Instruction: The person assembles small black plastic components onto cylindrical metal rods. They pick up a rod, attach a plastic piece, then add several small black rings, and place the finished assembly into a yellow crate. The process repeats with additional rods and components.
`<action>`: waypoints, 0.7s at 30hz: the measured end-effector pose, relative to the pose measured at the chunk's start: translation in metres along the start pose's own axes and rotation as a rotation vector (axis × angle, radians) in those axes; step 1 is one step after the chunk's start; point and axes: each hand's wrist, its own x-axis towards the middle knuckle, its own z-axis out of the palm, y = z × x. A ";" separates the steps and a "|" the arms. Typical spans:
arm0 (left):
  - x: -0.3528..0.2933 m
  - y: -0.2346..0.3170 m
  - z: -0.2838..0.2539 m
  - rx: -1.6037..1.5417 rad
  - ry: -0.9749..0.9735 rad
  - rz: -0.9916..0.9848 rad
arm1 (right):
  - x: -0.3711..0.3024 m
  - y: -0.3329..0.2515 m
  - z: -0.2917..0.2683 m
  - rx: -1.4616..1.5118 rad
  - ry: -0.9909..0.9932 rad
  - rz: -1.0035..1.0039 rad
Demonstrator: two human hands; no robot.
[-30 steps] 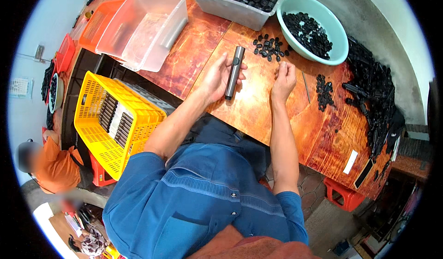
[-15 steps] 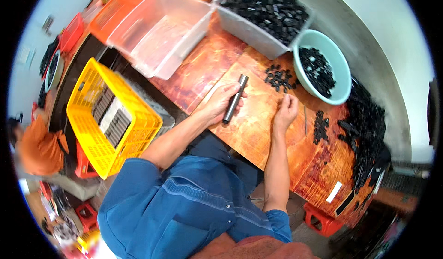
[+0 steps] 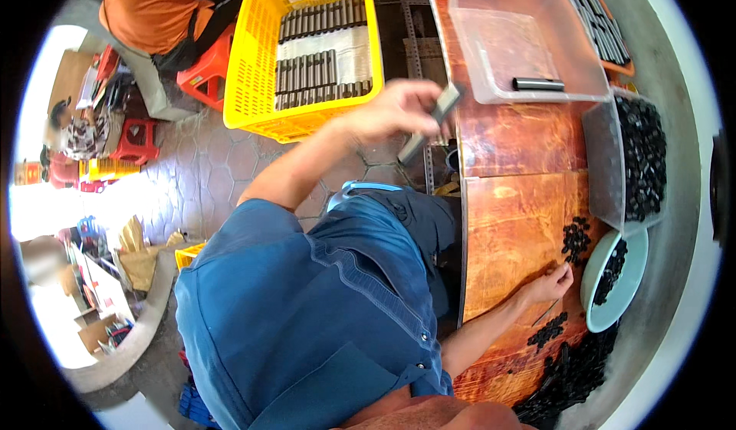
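Observation:
My left hand (image 3: 395,113) is wrapped round a grey tube (image 3: 446,103), smeared by motion, between the yellow crate and the table edge. The yellow crate (image 3: 307,116) holds rows of similar grey tubes. One dark, shiny tube (image 3: 538,84) lies in the clear plastic bin (image 3: 479,39). Over at the table's right side, my right hand (image 3: 548,284) has its fingertips pressed together; whatever is in them is too small to make out. Just beyond it are a loose cluster of small black pieces (image 3: 575,240) and a pale green bowl (image 3: 632,284) with more of them.
A second clear bin (image 3: 606,169) is heaped with black pieces. Past it, an orange tray (image 3: 602,20) holds several tubes. Long black strips (image 3: 571,380) pile up at the table's near end. A person in orange (image 3: 149,12) sits beside a red stool (image 3: 207,70).
The view has turned left. My left hand has moved from over the table toward the yellow crate and now holds a grey tube. A dark tube now lies in the previously bare clear bin.

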 end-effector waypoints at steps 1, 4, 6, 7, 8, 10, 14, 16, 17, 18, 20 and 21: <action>-0.009 0.015 -0.024 0.066 0.140 0.067 | 0.000 -0.004 0.001 -0.033 -0.001 -0.002; -0.020 0.059 -0.093 0.427 0.630 0.099 | 0.002 -0.003 -0.002 -0.082 -0.007 -0.008; -0.014 0.053 -0.164 0.751 0.863 0.207 | 0.001 0.001 -0.006 -0.162 0.001 -0.035; -0.014 0.048 -0.194 0.755 0.893 0.145 | 0.004 0.005 -0.005 -0.180 -0.010 -0.042; -0.011 0.041 -0.223 0.758 0.915 0.082 | 0.007 0.010 -0.005 -0.201 -0.015 -0.047; -0.006 0.020 -0.272 0.902 0.938 -0.076 | 0.009 0.015 -0.006 -0.241 -0.030 -0.052; 0.006 -0.044 -0.360 1.050 1.052 -0.218 | 0.006 0.008 -0.003 -0.312 -0.057 -0.058; 0.009 -0.068 -0.384 1.144 0.967 -0.467 | 0.007 0.008 -0.007 -0.335 -0.066 -0.056; 0.009 -0.090 -0.402 1.199 0.965 -0.481 | 0.007 0.008 -0.005 -0.308 -0.042 -0.059; 0.013 -0.106 -0.416 1.256 0.961 -0.491 | 0.008 0.011 -0.004 -0.314 -0.042 -0.089; 0.018 -0.120 -0.423 1.328 0.950 -0.474 | 0.008 0.015 -0.005 -0.325 -0.051 -0.143; 0.020 -0.134 -0.433 1.378 0.947 -0.464 | 0.009 0.017 -0.007 -0.335 -0.048 -0.099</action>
